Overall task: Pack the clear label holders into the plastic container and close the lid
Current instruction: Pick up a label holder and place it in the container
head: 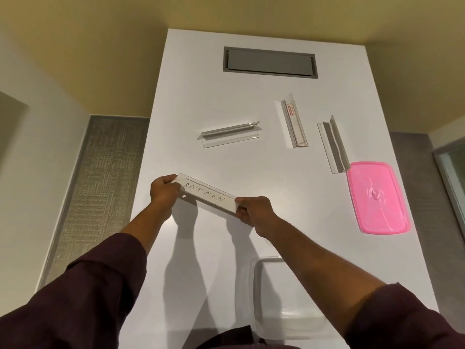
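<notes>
Above the white table [201, 248], left hand [164, 191] and right hand [254, 211] each grip an end of the BATMAN label holder [207, 193]

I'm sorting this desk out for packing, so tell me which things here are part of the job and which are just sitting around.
Part of the job:
BATMAN label holder, held by left hand and right hand
three label holders on the table
clear container
pink lid

Just there:
grey cable hatch
white table

three label holders [230, 134] lie on the table [191, 71] beyond the open container [281, 298], lid [377, 197] at right.
</notes>
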### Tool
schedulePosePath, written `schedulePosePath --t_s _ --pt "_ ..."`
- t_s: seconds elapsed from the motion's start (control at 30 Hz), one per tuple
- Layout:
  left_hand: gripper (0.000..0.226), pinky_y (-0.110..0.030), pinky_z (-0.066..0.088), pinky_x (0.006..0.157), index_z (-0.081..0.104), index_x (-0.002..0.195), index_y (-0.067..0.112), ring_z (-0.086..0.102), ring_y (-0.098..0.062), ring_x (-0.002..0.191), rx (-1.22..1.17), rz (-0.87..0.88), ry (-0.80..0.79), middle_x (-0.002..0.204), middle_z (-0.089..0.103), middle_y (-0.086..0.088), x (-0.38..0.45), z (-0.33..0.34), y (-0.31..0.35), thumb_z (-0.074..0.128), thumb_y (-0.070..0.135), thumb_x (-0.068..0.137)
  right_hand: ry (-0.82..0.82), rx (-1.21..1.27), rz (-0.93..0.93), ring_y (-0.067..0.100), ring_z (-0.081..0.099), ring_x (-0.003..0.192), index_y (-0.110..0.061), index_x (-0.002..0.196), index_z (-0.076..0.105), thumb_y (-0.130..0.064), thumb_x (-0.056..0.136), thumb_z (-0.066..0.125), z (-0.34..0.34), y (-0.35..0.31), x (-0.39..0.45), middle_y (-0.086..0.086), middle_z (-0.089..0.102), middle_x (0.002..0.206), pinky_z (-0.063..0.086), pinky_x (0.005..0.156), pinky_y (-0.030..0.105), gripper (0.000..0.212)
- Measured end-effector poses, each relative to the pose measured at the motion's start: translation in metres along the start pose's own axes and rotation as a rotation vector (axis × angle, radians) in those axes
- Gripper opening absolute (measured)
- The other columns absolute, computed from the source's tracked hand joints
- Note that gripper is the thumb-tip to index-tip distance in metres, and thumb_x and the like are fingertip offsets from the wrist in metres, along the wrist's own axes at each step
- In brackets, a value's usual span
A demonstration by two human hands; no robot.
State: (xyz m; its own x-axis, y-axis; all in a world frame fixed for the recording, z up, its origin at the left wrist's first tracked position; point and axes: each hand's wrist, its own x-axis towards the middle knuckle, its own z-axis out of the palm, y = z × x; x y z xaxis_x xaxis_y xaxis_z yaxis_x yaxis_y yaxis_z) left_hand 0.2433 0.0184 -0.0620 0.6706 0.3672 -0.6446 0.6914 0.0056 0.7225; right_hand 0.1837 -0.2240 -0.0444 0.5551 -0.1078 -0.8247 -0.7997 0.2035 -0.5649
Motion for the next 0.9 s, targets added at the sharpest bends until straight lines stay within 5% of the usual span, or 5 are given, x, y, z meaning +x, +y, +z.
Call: schedulePosePath --t_s 0.13,0.43,0.63,0.77,0.9 --pt "0.043 -0.032 0.051 0.072 0.061 0.122 0.007 0.059 -0.019 0.075 -0.048 0.002 -0.010 0.112 0.065 -0.013 -0.023 -0.005 -0.006 0.057 -0.010 0.083 0.016 -0.052 -0.096 0.022 0.048 0.055 -0.009 0.084 0.072 -0.002 0.089 0.065 -0.017 -0.002 -0.017 0.004 0.053 0.062 0.034 0.051 0.028 0.011" --pt "0.067 -0.032 0.054 0.081 0.049 0.137 0.021 0.068 -0.022 0.095 0.067 0.179 -0.232 0.109 0.067 -0.013 -0.110 -0.001 -0.035 0.059 -0.015 0.082 0.100 -0.279 -0.386 0.024 0.065 0.070 -0.019 0.109 0.064 0.005 0.075 0.073 -0.086 0.014 -0.071 0.007 0.064 0.073 0.058 0.085 0.049 0.043" --pt "0.062 -0.016 0.049 0.075 0.056 0.134 0.025 0.062 -0.017 0.097 0.434 0.434 -0.367 0.111 0.061 -0.002 -0.162 0.001 -0.051 0.071 -0.002 0.080 0.096 -0.480 -0.528 0.003 0.064 0.070 -0.021 0.110 0.076 0.001 0.073 0.080 -0.132 0.028 -0.111 -0.006 0.066 0.075 0.050 0.077 0.021 0.043" --pt "0.057 -0.024 0.051 0.081 0.064 0.124 0.018 0.063 -0.019 0.092 0.661 0.571 -0.347 0.111 0.062 -0.004 -0.191 0.010 -0.059 0.086 0.014 0.072 0.094 -0.528 -0.593 0.003 0.065 0.063 -0.016 0.106 0.078 0.007 0.075 0.081 -0.167 0.040 -0.135 0.002 0.069 0.080 0.051 0.069 0.012 0.039" --pt "0.054 -0.010 0.047 0.065 0.064 0.115 0.023 0.062 -0.012 0.083 0.691 0.647 -0.355 0.114 0.047 -0.005 -0.215 0.020 -0.073 0.091 0.020 0.068 0.104 -0.526 -0.635 0.011 0.074 0.067 -0.017 0.105 0.079 0.007 0.077 0.079 -0.198 0.053 -0.150 0.007 0.072 0.086 0.055 0.071 0.016 0.037"
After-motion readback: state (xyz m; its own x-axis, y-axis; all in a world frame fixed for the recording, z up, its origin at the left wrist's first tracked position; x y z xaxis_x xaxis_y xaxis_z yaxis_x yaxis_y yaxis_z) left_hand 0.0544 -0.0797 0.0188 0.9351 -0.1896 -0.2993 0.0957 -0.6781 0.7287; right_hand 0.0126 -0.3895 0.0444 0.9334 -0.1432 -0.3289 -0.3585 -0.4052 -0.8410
